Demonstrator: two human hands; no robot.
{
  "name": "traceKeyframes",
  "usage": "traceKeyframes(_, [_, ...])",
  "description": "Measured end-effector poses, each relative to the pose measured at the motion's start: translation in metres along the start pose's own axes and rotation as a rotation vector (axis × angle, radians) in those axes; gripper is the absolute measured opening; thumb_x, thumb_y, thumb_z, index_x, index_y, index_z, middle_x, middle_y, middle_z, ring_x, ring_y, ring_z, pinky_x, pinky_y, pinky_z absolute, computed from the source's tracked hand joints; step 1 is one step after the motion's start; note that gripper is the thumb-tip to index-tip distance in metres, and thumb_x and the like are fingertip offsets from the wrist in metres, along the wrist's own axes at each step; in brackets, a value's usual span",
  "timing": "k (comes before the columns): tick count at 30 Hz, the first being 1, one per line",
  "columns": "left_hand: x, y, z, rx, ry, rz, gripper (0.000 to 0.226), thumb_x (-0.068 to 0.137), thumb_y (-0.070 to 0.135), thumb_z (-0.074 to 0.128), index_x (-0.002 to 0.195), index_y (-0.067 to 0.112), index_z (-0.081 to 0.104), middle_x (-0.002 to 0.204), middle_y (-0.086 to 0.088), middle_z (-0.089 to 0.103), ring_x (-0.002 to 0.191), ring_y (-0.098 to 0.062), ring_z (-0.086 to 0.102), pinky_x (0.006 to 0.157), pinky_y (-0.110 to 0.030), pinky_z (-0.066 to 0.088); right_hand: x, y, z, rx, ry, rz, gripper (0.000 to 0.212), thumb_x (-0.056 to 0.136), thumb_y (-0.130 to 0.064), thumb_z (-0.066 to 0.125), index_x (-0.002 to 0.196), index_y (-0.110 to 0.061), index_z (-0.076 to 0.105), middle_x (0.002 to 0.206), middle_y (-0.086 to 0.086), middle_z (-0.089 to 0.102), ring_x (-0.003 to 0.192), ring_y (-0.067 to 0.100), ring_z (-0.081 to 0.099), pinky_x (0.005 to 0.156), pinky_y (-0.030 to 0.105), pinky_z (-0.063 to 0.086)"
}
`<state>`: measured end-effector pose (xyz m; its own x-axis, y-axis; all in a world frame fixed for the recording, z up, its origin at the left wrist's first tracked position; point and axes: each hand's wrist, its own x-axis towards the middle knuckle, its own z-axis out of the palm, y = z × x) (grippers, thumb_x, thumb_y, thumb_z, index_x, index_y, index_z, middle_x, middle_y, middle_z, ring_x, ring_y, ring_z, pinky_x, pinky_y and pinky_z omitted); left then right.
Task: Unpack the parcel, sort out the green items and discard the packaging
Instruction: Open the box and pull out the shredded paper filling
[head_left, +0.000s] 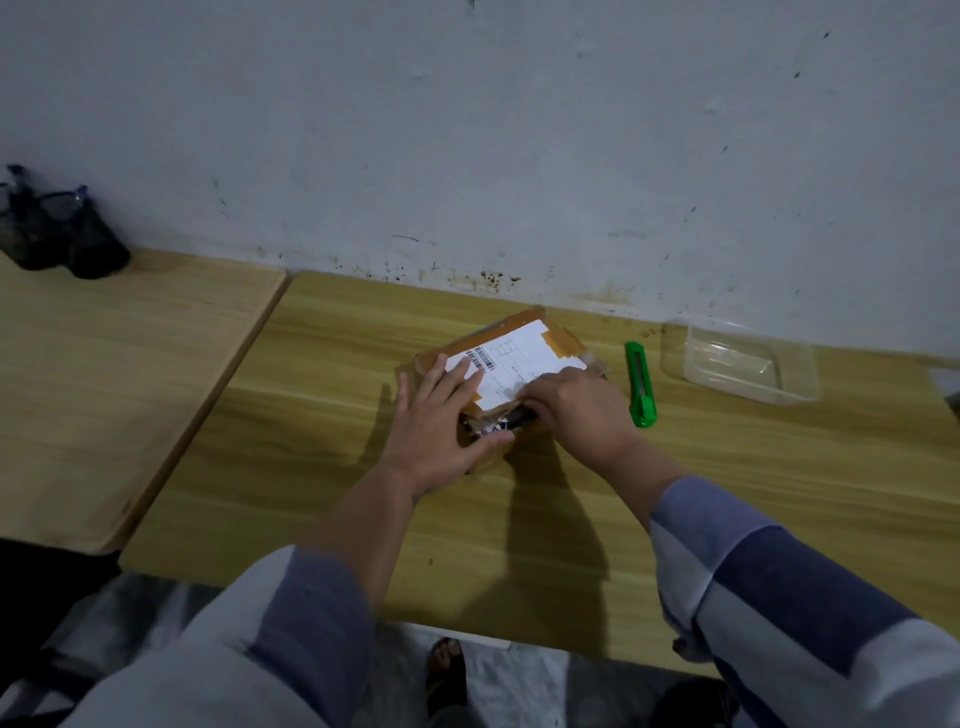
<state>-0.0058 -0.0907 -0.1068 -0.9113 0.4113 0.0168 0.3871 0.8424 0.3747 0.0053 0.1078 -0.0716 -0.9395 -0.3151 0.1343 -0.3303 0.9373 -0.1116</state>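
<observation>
A small brown cardboard parcel (524, 340) with a white shipping label and tape lies on the wooden table near the wall. Its near end is torn open and dark contents show in the gap. My left hand (439, 431) lies flat over the parcel's left side, fingers straight on the label and thumb along the near edge. My right hand (576, 410) has its fingers curled into the opened near edge of the parcel. A green utility knife (640, 384) lies on the table just right of the parcel, untouched.
A clear plastic container (748, 366) stands at the right by the wall. A second wooden table (104, 374) adjoins on the left, with dark mesh pen holders (62, 234) at its back. The wall runs close behind the parcel.
</observation>
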Motion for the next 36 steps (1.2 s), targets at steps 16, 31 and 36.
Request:
traceKeyframes(16, [-0.002,-0.023,-0.007,-0.518,0.141,-0.33,0.076,0.087,0.022,0.066,0.15,0.024,0.024,0.152,0.002,0.035,0.132,-0.018,0.043,0.094,-0.017,0.034,0.013,-0.038,0.016,0.1,0.037,-0.09,0.034,0.076,-0.018,0.073,0.11,-0.018,0.068,0.112,0.004,0.071,0.102,0.028,0.066,0.081,0.044,0.057])
traceKeyframes(31, [-0.01,-0.032,0.015,-0.713,0.122,-0.339,0.064,0.092,0.031,0.06,0.148,0.022,0.03,0.155,0.005,0.029,0.141,-0.016,0.03,0.115,-0.043,0.03,0.04,-0.038,-0.01,0.166,0.079,0.011,0.031,0.093,-0.017,0.049,0.12,-0.025,0.061,0.106,0.004,0.073,0.092,0.031,0.067,0.068,0.038,0.054])
traceKeyframes(36, [-0.011,-0.024,0.001,-0.515,0.256,-0.286,0.071,0.092,0.037,0.058,0.151,0.027,0.021,0.154,0.011,0.026,0.135,-0.006,0.029,0.105,-0.027,0.032,0.043,-0.04,-0.015,0.172,0.107,-0.021,0.029,0.096,-0.023,0.045,0.12,-0.025,0.061,0.111,0.001,0.071,0.1,0.027,0.065,0.072,0.037,0.053])
